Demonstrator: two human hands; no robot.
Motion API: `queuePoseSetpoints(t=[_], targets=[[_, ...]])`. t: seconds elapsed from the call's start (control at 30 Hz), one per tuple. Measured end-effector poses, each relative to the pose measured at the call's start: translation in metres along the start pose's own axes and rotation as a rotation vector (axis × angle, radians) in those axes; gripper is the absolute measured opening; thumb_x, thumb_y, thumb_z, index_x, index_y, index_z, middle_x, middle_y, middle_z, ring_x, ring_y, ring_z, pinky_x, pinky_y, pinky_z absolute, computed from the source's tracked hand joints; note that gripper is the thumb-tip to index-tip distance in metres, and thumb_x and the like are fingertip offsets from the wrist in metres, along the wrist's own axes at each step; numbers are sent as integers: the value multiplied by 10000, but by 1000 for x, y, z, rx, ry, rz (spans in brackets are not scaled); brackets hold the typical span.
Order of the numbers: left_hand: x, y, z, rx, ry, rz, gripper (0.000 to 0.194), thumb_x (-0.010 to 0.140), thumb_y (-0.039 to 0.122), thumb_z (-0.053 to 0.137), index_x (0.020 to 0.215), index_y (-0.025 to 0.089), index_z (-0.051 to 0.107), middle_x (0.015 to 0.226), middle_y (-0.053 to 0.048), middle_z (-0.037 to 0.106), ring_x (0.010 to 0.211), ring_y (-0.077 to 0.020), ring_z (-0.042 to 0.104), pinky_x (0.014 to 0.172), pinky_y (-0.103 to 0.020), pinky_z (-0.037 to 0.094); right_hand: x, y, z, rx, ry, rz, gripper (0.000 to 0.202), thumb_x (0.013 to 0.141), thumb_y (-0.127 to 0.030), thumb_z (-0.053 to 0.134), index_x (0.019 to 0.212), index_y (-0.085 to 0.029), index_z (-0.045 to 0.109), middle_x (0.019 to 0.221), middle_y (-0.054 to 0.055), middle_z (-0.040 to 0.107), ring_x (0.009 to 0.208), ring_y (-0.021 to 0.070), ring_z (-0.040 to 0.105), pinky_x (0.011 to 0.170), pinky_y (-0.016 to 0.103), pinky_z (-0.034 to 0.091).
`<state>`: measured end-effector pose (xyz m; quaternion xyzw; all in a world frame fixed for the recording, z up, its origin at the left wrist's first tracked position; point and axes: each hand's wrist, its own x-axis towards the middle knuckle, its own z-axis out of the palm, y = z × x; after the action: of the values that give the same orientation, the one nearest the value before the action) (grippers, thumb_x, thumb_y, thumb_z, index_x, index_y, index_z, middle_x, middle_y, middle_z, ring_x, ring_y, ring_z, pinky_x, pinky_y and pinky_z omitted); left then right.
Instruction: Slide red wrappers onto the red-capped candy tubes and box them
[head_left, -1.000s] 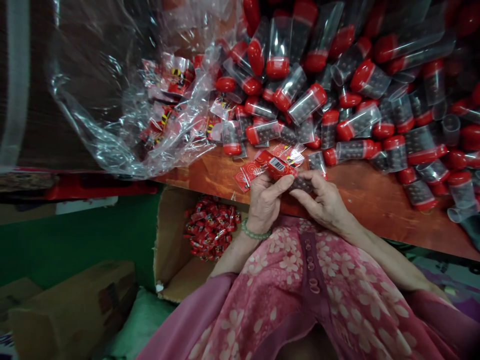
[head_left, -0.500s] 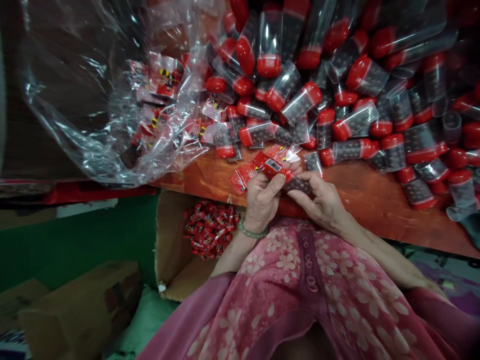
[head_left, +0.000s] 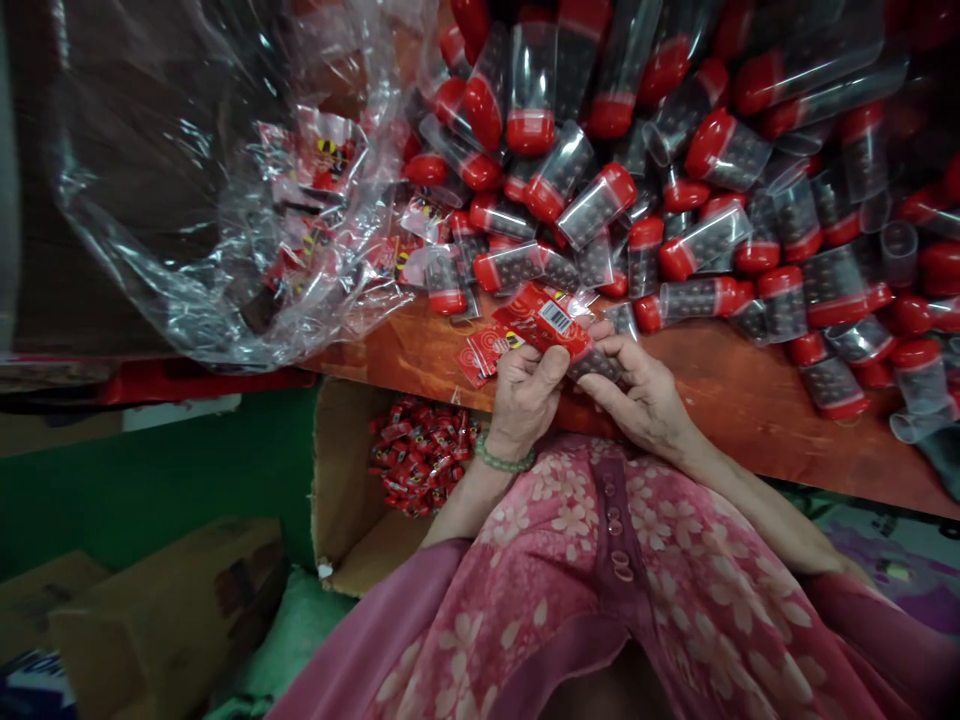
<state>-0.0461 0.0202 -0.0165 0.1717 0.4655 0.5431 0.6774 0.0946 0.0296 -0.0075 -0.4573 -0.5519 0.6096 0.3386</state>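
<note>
Pinching from both sides, the left hand (head_left: pixel 525 392) has a red sleeve (head_left: pixel 541 318) between thumb and fingers, while the right hand (head_left: pixel 651 392) presses thumb and fingertips on a tube (head_left: pixel 594 368) whose dark balls show through its clear wall. Sleeve and tube meet at a slant just above the near edge of the table (head_left: pixel 750 415), in front of the person; how far the tube reaches inside the sleeve cannot be told. Reddish brown, the table runs across the view to the right edge, with the person's pink flowered shirt (head_left: pixel 517 570) close against it. Over its far right part spreads a heap (head_left: pixel 600 210) of more red-capped tubes, lying at all angles, many with dark balls inside. To the left sprawls a crumpled clear bag (head_left: pixel 165 330), and red printed packs (head_left: pixel 326 150) show through it. Below the table's edge, left of the shirt, stands an open carton (head_left: pixel 341 480) holding a mound of red pieces (head_left: pixel 420 455); a second carton (head_left: pixel 180 610) sits at lower left, beside a pale green sack (head_left: pixel 292 640). Just beyond the left hand, a flat red wrapper (head_left: pixel 480 355) lies on the table. Green beads (head_left: pixel 504 462) circle the left wrist. Smallest is the white barcode (head_left: pixel 555 317) on the sleeve, facing up.
</note>
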Motion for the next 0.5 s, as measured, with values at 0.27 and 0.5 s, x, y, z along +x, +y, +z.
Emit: queuePoseSetpoints(t=[0.27,0.5], targets=[[-13,-14,7,105,39,72,556,737,714,778,704,173,652,479,46,568,385,-90,544,412,-201,454,-9,3,5,337,-17,115,324,905,-497,710,953,-238,520,703,-65,612,503,74,495,506,222,408],[-17,-4,9,3,-89,26,808,678,885,674,999,145,710,677,-42,712,632,-198,723,547,-286,572,-10,5,-1,630,-148,126,333,924,-497,729,947,-202,577,716,-40,698,465,43,521,487,190,364]])
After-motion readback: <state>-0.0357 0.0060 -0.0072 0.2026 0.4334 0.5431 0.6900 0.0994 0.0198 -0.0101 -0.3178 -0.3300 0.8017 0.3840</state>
